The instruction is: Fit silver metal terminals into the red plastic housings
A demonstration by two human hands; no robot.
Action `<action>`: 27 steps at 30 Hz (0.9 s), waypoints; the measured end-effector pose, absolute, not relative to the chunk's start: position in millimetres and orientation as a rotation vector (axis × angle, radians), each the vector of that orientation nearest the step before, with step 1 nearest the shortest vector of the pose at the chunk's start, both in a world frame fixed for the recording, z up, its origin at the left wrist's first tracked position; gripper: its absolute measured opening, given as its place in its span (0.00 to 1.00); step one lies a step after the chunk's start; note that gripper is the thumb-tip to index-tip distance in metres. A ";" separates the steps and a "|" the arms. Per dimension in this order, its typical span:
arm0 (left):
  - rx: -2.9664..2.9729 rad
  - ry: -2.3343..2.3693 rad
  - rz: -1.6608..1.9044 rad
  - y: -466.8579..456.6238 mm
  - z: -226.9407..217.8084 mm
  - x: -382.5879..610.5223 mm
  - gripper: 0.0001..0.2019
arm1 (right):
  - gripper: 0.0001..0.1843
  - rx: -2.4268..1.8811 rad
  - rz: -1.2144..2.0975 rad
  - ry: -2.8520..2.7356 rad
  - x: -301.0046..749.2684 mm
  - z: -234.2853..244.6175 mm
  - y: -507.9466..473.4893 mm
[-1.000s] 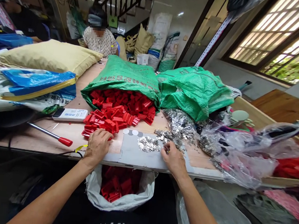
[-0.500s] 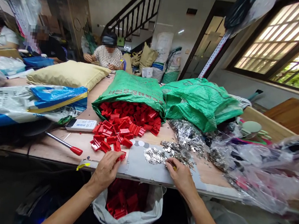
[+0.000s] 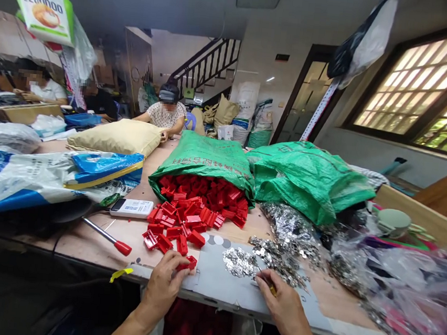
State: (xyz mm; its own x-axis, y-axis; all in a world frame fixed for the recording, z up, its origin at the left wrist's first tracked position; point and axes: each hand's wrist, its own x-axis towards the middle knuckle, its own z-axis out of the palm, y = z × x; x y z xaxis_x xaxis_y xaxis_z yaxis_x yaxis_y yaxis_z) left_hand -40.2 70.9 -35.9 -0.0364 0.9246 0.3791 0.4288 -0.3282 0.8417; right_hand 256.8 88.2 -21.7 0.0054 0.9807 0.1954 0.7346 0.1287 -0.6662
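The left hand (image 3: 164,285) has drawn back from the red heap (image 3: 191,214) to the near edge of the desk (image 3: 93,244), its fingers pinched on one red plastic piece (image 3: 188,263) over the grey sheet (image 3: 216,285). The right hand (image 3: 284,302) lies palm down, fingertips curled beside the little pile of silver bits (image 3: 239,262); whether it grips one I cannot tell.

Red clips (image 3: 199,207), green sacks (image 3: 309,178).
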 end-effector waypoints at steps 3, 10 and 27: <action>1.570 1.395 1.368 69.8 -31.2 -37.7 0.07 | 0.14 -1.640 0.509 -1.781 255.9 -23.9 87.4; 0.958 1.142 1.320 68.5 -23.4 -32.9 0.10 | 0.14 -1.620 0.531 -1.783 256.1 -27.8 85.6; 0.517 0.770 1.266 62.1 -9.2 -24.7 0.09 | 0.14 -1.637 0.508 -1.794 254.1 -21.6 85.5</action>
State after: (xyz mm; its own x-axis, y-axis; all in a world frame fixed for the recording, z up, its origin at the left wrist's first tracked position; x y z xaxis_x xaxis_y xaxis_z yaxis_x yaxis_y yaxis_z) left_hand -24.7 62.1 -9.2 0.1094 0.9681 -0.2254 -0.6452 0.2416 0.7248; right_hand 254.1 85.5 -21.6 -0.0108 0.9795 0.2013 0.7282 0.1457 -0.6697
